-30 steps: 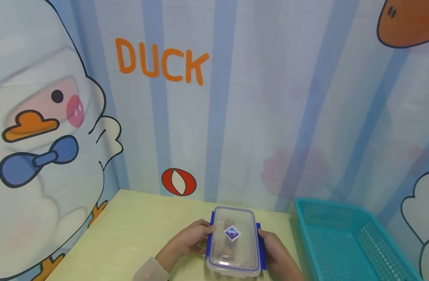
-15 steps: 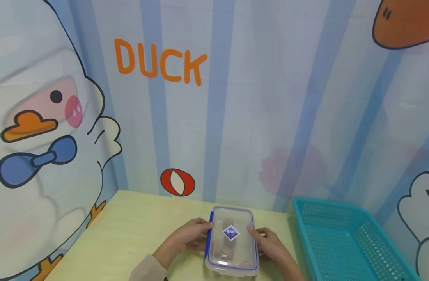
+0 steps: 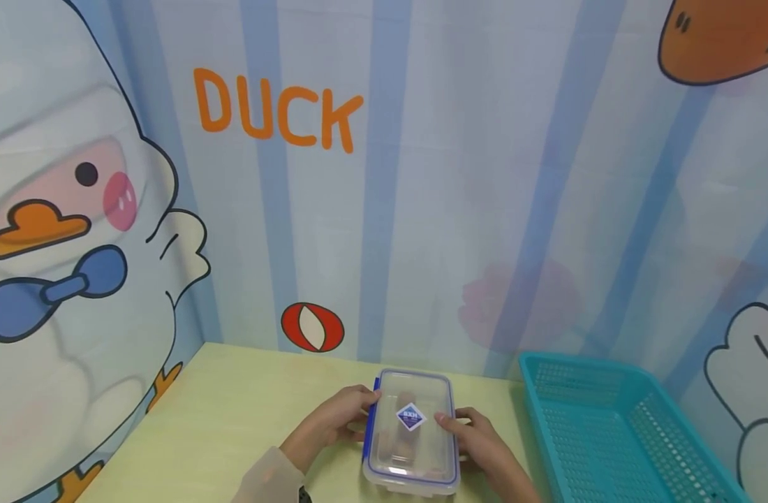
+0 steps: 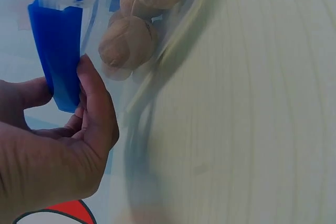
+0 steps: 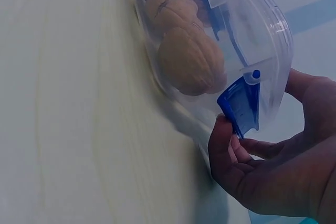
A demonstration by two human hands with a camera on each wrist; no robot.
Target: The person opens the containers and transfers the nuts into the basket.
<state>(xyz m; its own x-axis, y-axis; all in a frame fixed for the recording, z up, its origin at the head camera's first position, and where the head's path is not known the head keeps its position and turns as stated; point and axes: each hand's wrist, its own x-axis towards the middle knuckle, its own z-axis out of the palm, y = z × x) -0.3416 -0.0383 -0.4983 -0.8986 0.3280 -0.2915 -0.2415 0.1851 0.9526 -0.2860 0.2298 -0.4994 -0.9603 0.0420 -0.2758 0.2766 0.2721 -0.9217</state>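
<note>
A clear plastic food container (image 3: 415, 454) with a blue-edged lid and a diamond sticker lies in front of me, walnuts (image 5: 191, 61) visible through its wall. My left hand (image 3: 336, 419) grips its left edge. Seen from the left wrist, thumb and fingers pinch the blue locking clip (image 4: 60, 56), which slants away from the wall. On the other side, my right hand (image 3: 481, 440) holds the right edge with its thumb on the lid. Fingertips touch the lower end of the right clip (image 5: 244, 106), which juts outward in the right wrist view.
A turquoise plastic basket (image 3: 541, 426) stands to the right on the pale yellow table (image 3: 246, 398). Behind the table hangs a striped backdrop (image 3: 447, 175) with printed ducks.
The right hand's thumb has come from the side clip onto the lid. The right clip no longer sticks out in the head view. Left hand keeps its hold; the view shifts slightly.
</note>
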